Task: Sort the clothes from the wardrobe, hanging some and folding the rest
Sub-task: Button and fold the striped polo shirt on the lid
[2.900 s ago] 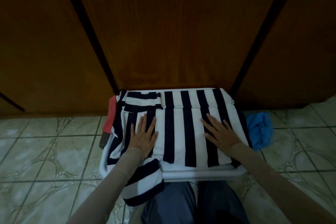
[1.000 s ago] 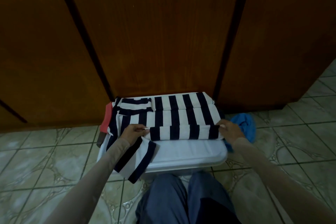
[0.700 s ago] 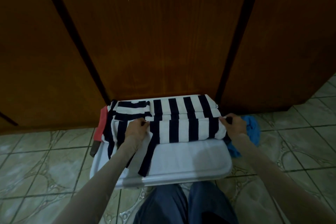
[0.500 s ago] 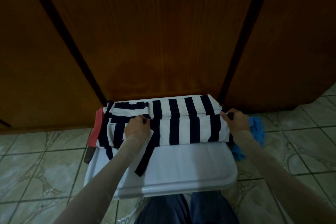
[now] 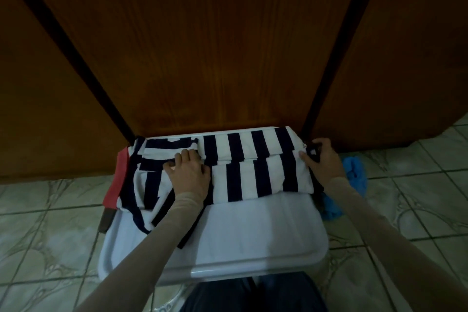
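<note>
White plastic bin lid on the tiled floor, contents hidden. The navy-and-white striped shirt sits on its far half, folded into a band running left to right, stripes pointing toward the wardrobe doors. Left hand presses it with curled fingers; right hand pinches the fold's right end.

This is a room in a home — most likely a bedroom or dressing corner. Tall dark wooden wardrobe doors fill the background, reaching down to a floor of pale patterned ceramic tiles. A white plastic storage-box lid serves as a low surface, with a striped garment on it and loose red and blue clothes beside it — ordinary household laundry.
</note>
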